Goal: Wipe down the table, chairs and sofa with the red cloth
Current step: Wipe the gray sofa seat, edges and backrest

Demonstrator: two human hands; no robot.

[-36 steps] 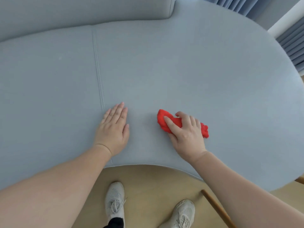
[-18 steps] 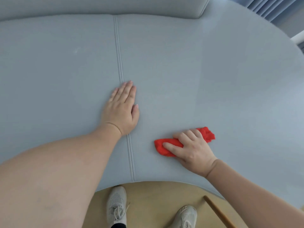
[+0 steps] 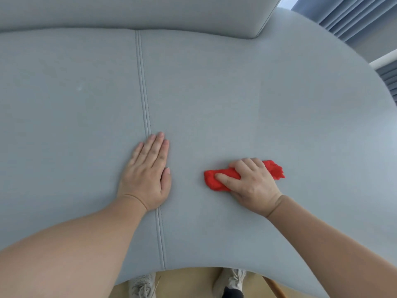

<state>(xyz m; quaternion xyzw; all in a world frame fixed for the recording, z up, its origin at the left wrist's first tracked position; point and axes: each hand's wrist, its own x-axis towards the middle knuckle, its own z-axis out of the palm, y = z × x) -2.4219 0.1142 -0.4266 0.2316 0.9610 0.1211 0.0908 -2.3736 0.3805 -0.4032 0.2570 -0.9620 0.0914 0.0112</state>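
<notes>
Here a pale grey-blue sofa (image 3: 236, 93) fills nearly the whole view, its broad seat curving away to the right and ending in a rounded front edge near the bottom. Along the top runs the backrest cushion (image 3: 129, 11), which stops short of the seat's right end. A double-stitched seam (image 3: 142, 82) runs down the seat from the backrest to the front edge, splitting it into a left and a right panel. Beyond the sofa's far right side hang blue-grey pleated curtains (image 3: 348, 16). Below the front edge shows a strip of light wooden floor (image 3: 189, 282). Two bare forearms reach in from the bottom corners. The left hand (image 3: 146, 177) lies flat on the seat, palm down, fingers straight and close together, resting right over the seam and holding nothing. The right hand (image 3: 251, 183) is well apart from it on the right panel, its fingers curled over the red cloth (image 3: 214, 179) and pressing it onto the upholstery. The cloth is bunched into a rough roll lying crosswise, with one end sticking out past the thumb to the left and the other past the fingers to the right. On the floor stand two light grey laced shoes (image 3: 141, 287), partly hidden by the seat edge, and a thin wooden bar (image 3: 277, 289) slants in at the lower right.
</notes>
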